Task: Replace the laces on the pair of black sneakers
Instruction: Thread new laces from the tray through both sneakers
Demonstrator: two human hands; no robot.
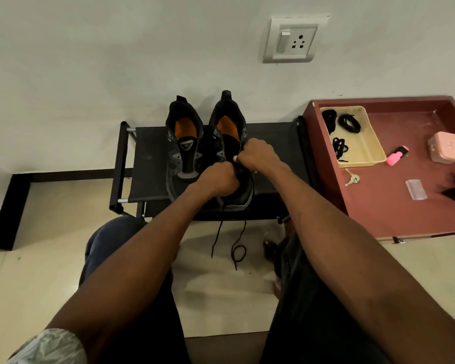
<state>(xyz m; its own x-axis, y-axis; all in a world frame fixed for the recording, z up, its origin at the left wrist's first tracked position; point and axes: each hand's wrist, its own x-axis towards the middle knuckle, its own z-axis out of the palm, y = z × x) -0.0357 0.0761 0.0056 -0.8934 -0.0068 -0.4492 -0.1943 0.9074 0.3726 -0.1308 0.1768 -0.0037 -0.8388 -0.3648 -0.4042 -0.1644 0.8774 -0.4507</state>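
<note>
Both hands, left hand (219,177) and right hand (256,156), are pinching the lace (234,248) over the right sneaker (237,190) directly beneath them; pulling both ends evenly should be helping.

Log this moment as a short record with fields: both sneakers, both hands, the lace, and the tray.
left sneaker: on black rack, no lace visible
right sneaker: beside it, being worked on
left hand: curled at right sneaker's front
right hand: curled at its right side
lace: black, two ends hanging below the rack
yellow tray: on red table, holds black laces
</note>
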